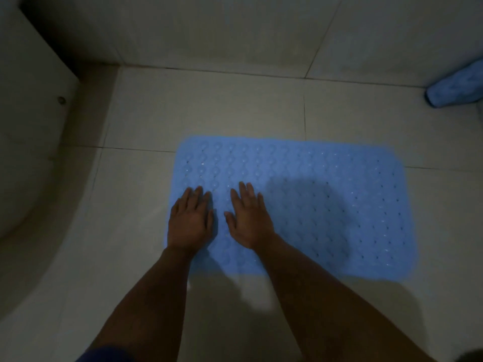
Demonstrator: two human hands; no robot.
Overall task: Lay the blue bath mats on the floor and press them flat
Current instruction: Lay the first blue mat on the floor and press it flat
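Note:
A blue rubber bath mat (326,199) with rows of small holes lies spread on the pale tiled floor (209,105). My left hand (190,220) presses palm down on the mat's left edge, fingers straight. Beside it, my right hand (248,218) lies flat on the mat too, fingers straight and slightly spread. A second blue mat (454,87), rolled or bunched up, lies at the far right by the wall.
A curved white fixture (31,158) fills the left side. A tiled wall (235,30) rises behind the floor. Bare tiles lie between the mat and the wall. The room is dim.

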